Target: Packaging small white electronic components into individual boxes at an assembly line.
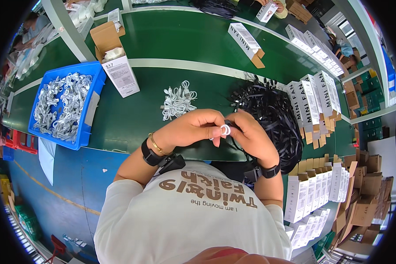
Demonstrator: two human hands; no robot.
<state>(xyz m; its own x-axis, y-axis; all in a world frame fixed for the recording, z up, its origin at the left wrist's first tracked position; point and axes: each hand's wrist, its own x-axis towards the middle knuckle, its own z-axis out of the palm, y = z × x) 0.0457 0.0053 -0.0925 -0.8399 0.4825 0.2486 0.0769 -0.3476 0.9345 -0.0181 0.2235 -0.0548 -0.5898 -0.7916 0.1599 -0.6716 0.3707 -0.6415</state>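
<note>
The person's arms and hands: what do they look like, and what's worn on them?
Both the left hand and the right hand are gloveless. Each wrist wears a black strap carrying a blocky black device; the left also has a thin gold-coloured bangle. Short white sleeves cover the upper arms.

The cord loop [225, 130] is white, as are the bundled cords [179, 103]; the heaped straps [268, 121] are black. The tray [100, 79] is bright blue, the bench [132, 119] deep green. White boxes [310, 103] carry black lettering and tan flaps [258, 60]; the white shirt [185, 224], brown lettering. The bracelet [155, 147] is gold.
</note>
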